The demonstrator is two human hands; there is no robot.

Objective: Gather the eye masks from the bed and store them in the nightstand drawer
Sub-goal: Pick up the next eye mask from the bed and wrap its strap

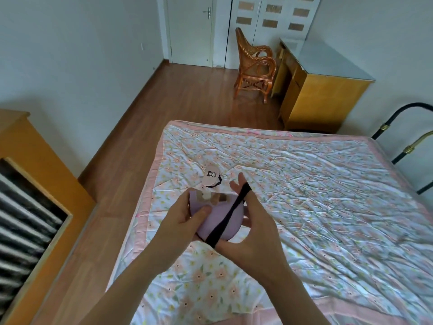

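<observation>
Head view: a bed covered by a white quilt with a pink floral print and pink border (304,184) fills the lower right of the frame; its surface is creased. A black metal bed rail with brass collars (410,146) rises at the right edge. Beyond the bed, on the brown wood-plank floor (187,95), stand an orange rattan armchair (254,64) and, just beside it to the right, a yellow wooden desk with a pale glass top (323,73). A white door with a metal handle (189,29) and white panelled closet doors (271,17) occupy the far wall. At the left edge stands a yellow wooden cabinet (28,160) with a dark ribbed panel. A pale pink eye mask with a small black bear emblem and a black strap (212,178) lies on the quilt, just beyond the hands and apart from them. Nothing lies between the hands and that mask. Both hands hold a lilac fabric eye mask with a black elastic strap (220,219) above the quilt near the bed's left edge. The left hand (185,219) is closed on the mask's left portion, thumb pressed on its upper face. The right hand (248,238) supports the mask's right side from beneath, fingers spread and extended, with the strap stretched taut over the fingers and running down to the thumb base. Both forearms enter from the bottom edge and converge toward the mask.
</observation>
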